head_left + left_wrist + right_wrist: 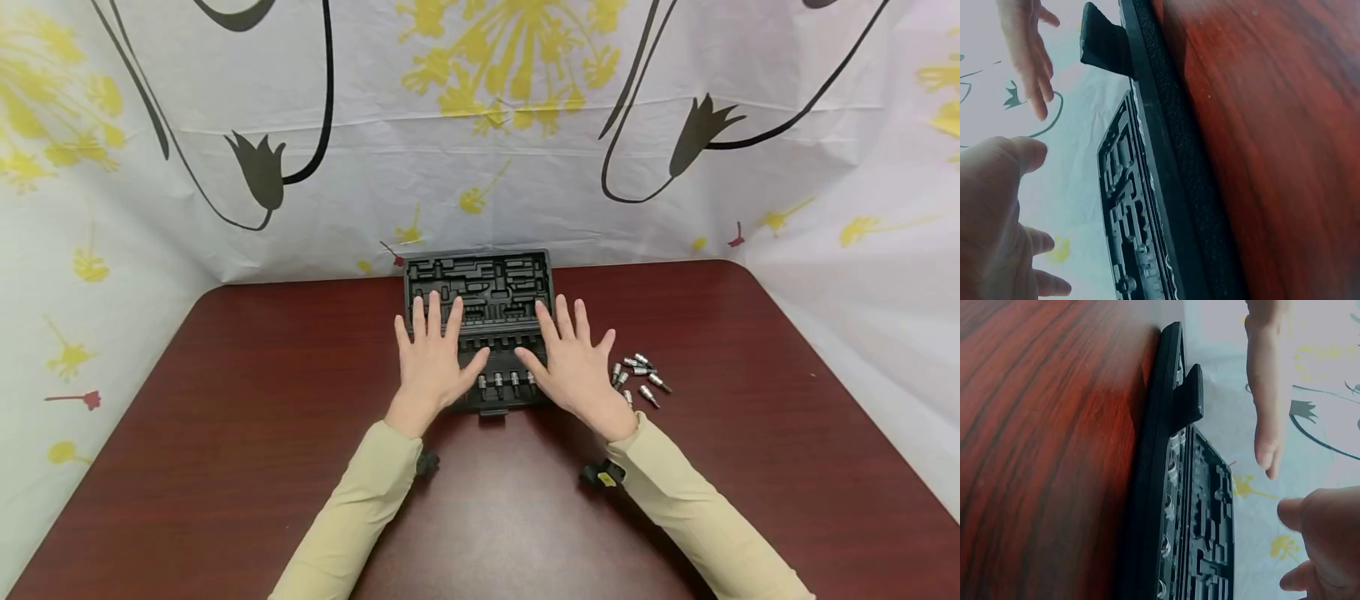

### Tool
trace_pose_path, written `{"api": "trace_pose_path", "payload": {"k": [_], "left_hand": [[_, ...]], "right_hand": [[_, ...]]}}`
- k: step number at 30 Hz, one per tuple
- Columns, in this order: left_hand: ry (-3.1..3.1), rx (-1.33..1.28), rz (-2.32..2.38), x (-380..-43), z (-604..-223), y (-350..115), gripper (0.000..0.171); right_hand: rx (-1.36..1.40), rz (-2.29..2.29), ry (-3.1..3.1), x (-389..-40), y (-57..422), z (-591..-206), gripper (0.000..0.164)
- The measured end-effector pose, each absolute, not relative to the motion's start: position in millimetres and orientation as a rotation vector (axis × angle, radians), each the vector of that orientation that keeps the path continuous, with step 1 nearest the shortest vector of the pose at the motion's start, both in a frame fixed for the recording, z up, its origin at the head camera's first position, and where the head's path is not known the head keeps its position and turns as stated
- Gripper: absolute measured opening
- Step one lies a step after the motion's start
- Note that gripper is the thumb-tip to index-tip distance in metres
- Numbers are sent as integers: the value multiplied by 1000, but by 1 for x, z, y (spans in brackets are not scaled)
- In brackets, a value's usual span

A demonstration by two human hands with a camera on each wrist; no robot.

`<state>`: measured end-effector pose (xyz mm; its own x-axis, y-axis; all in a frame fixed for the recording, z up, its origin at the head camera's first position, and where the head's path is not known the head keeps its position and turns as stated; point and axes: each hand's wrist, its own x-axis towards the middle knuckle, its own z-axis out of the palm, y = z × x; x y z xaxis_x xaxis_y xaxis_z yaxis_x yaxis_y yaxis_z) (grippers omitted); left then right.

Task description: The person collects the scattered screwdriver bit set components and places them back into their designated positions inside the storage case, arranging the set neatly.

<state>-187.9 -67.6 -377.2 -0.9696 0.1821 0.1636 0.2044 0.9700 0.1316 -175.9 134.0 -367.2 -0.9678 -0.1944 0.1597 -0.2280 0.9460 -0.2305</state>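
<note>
Showing nearest, a yellow label (606,480) on a black wrist mount (591,476), too small to read, left hand (432,362) and right hand (579,371) empty, fingers fanned straight, raised over the open black case (501,327) on the surface (285,367), loose metal bits (648,396) alongside, patterned cloth (517,225) behind.

The head view is bright and even, with the case (477,287) clear in outline but its fine recesses soft. A pale, diffuse glare spreads over the table (495,508) in front of the case, while the wood to its left and right looks darker. Soft shadows lie along the inner sides of the left sleeve (348,504) and right sleeve (705,512), also in front of it. Both wrist views have a cool, bluish tint; the cloth (465,229) behind the case washes out nearly white there, and its near side sinks into darkness. Sockets (1167,509) inside it catch small highlights.
</note>
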Motion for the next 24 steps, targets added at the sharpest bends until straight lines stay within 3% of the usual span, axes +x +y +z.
{"api": "trace_pose_path", "payload": {"k": [11, 24], "left_hand": [[-2993, -201, -338, -189, -373, -89, 73], [-2854, -99, -769, -191, -377, -121, 52]], "right_hand": [[327, 476, -2842, -178, 157, -368, 63], [281, 588, -2676, -179, 196, -372, 30]]}}
